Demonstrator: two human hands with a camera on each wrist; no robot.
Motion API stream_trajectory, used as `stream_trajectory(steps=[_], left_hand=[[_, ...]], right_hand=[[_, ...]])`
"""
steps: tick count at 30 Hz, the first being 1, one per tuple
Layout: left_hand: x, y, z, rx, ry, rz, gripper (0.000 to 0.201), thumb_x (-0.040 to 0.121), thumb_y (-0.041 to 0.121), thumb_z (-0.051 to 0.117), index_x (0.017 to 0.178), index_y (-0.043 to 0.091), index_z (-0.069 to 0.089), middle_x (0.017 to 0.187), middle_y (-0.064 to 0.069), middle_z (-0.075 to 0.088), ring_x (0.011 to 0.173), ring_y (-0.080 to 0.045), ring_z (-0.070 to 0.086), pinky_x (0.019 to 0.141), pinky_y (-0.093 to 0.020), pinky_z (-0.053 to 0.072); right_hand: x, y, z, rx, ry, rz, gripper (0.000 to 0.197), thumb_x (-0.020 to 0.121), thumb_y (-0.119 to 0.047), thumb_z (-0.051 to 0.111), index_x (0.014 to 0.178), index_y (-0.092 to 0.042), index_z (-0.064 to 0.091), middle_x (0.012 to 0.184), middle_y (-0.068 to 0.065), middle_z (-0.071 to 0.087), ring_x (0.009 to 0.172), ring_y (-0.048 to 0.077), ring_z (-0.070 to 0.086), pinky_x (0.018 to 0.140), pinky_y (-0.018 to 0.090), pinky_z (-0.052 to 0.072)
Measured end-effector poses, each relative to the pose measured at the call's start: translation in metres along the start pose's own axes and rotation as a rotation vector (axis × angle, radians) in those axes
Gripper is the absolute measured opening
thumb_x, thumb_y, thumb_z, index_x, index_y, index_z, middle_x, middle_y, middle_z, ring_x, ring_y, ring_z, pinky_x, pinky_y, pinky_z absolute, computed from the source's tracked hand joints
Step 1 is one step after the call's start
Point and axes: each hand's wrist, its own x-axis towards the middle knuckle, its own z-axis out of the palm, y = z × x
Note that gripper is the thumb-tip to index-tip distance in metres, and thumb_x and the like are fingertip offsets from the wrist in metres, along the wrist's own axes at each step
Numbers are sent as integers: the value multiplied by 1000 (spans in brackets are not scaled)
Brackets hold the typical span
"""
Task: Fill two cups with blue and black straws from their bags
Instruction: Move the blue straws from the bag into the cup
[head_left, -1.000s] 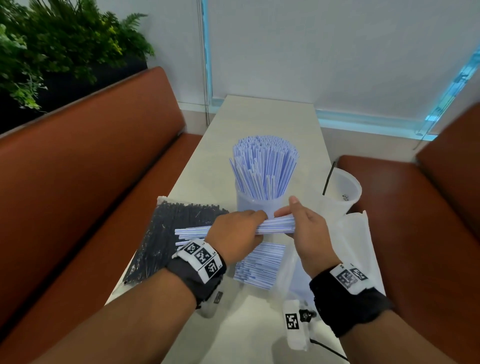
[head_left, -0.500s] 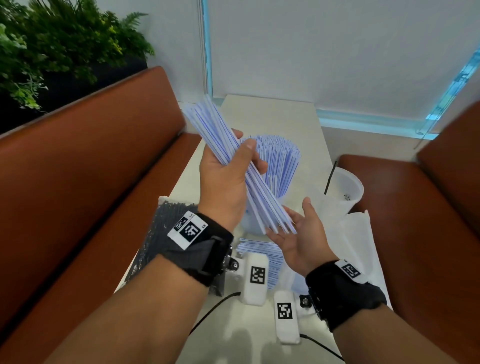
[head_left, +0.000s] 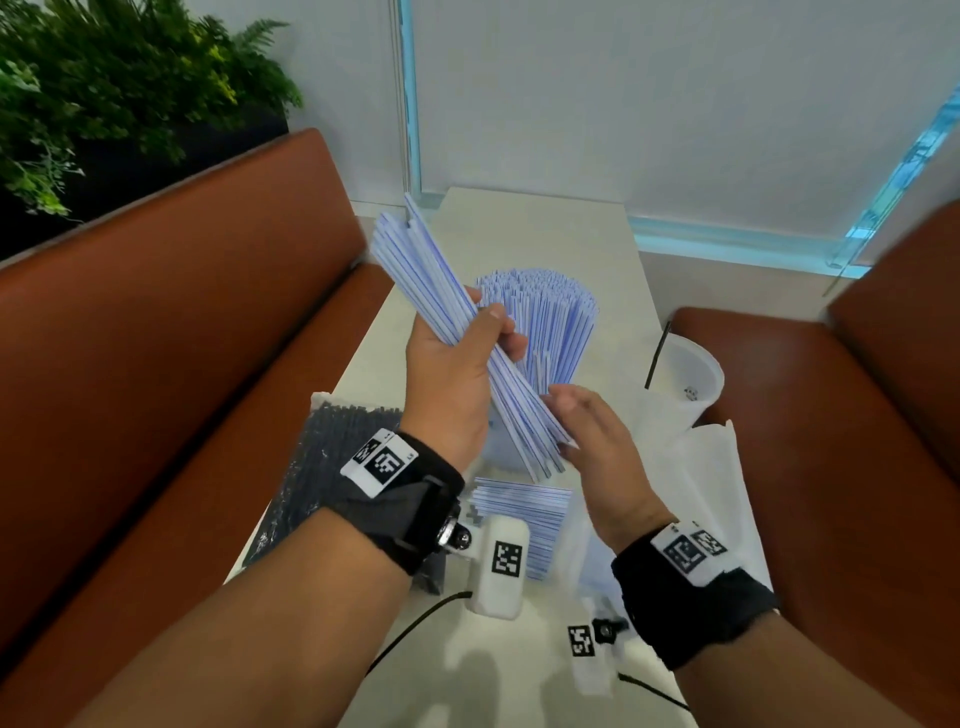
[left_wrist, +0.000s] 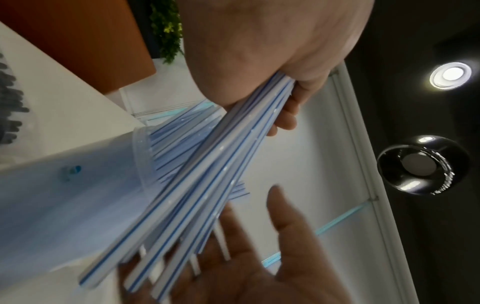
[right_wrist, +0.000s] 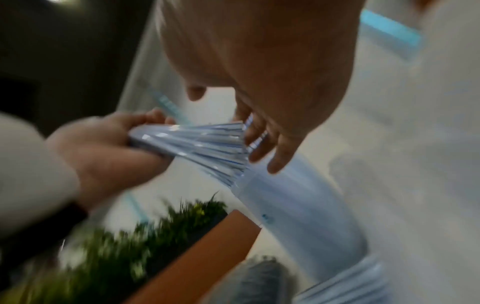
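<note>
Table (head_left: 519, 218), left hand (head_left: 452, 379) gripping straws (head_left: 431, 280) (tilted)

Two cups (head_left: 540, 332) (head_left: 696, 374), two hands (head_left: 452, 384) (head_left: 602, 441).

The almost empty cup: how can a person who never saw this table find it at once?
On the pale table, look to its right edge, beside the right bench. The almost empty cup stands there, holding one black straw, unlike the middle cup packed with blue straws.
</note>
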Motion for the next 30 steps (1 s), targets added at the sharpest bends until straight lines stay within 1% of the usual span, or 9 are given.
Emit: stream_trajectory(steps=[3, 5, 8, 12, 16, 19, 22, 25, 30], left_hand=[[-6, -4, -1, 37, -2, -39, 14, 96, 0, 62, 96, 13, 56, 77, -11, 59, 68, -26, 59, 74, -40, 54], [-12, -6, 0, 66, -30, -77, 12, 96, 0, 62, 96, 11, 58, 73, -9, 61, 67, -25, 61, 73, -39, 56], [-6, 4, -3, 52, -30, -65, 15, 92, 2, 66, 97, 14, 60, 77, -11, 62, 68, -26, 63, 72, -37, 56], [3, 12, -2, 117, -113, -26, 14, 90, 5, 65, 100, 14, 60, 74, -9, 61, 65, -25, 62, 71, -39, 55], [17, 26, 0, 225, -154, 52, 11, 93, 2, 59, 88, 12, 57, 68, -6, 57, 59, -25, 57, 64, -38, 52], [43, 44, 3, 194, -98, 134, 13, 95, -3, 55, 89, 8, 52, 66, -6, 55, 56, -23, 53, 59, -36, 49], [59, 52, 14, 171, -70, 131, 16, 96, -3, 55, 89, 11, 50, 67, -5, 54, 58, -20, 53, 60, -35, 49], [71, 55, 25, 121, 15, 197, 17, 95, -1, 55, 87, 13, 49, 66, -3, 55, 58, -19, 55, 62, -34, 49], [85, 38, 27, 208, 81, 316, 14, 91, 3, 59, 84, 13, 52, 66, 0, 56, 58, -17, 56, 63, -33, 53]], right_hand=[[-1, 6, -1, -413, -279, -174, 43, 81, -37, 79, 120, -36, 59, 106, -14, 70, 99, 4, 67, 88, 26, 55], [0, 10, 3, -644, -243, -159, 20, 86, -42, 72, 98, -36, 57, 80, -10, 65, 68, 4, 60, 67, 28, 51], [2, 21, -3, -784, -148, -137, 24, 91, -45, 62, 81, -28, 47, 61, -6, 51, 49, 7, 44, 50, 24, 38], [2, 28, 0, -845, -161, -152, 27, 94, -45, 60, 84, -24, 47, 64, -4, 52, 53, 8, 47, 51, 23, 37], [14, 16, -13, -1082, -343, -114, 46, 83, -44, 75, 120, -30, 51, 95, -10, 54, 87, 9, 55, 75, 30, 47], [28, 5, -25, -1170, -257, -143, 59, 85, -37, 66, 136, -40, 38, 87, -14, 52, 81, 11, 56, 68, 31, 41], [48, 0, -23, -1288, -130, -125, 42, 93, -46, 53, 132, -37, 40, 70, -13, 53, 70, 15, 58, 57, 31, 38], [64, 3, -20, -1388, -173, -4, 32, 99, -55, 42, 121, -32, 48, 86, -8, 57, 79, 21, 55, 61, 32, 36], [74, 13, -20, -1354, -212, -19, 29, 104, -50, 36, 97, -24, 49, 74, -3, 58, 72, 21, 57, 52, 31, 33]])
